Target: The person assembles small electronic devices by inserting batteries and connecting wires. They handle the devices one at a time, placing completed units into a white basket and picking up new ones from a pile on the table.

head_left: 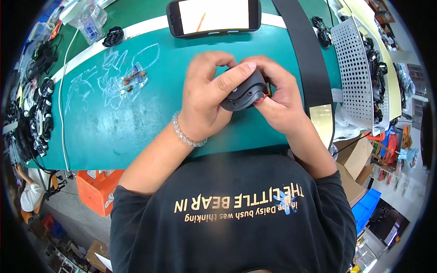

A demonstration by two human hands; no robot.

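Observation:
Between my two hands, above the green tabletop [164, 123], is a black rounded plastic housing [247, 94] with small holes in its flat end. My left hand [205, 93] is closed round its left side, with the thumb laid across the top. On the other side my right hand [283, 95] grips it, the thumb at its lower edge beside a short red wire [261, 98]. A bit of yellow shows between the right fingers and the housing. What the housing contains is hidden.
A phone-like screen [214, 17] stands at the far edge. On the left lie a small clear bag with brownish parts [134, 78], a black coil [113, 36] and a white cable [63, 104]. A black strip [309, 59] and a white perforated basket [353, 73] are at the right.

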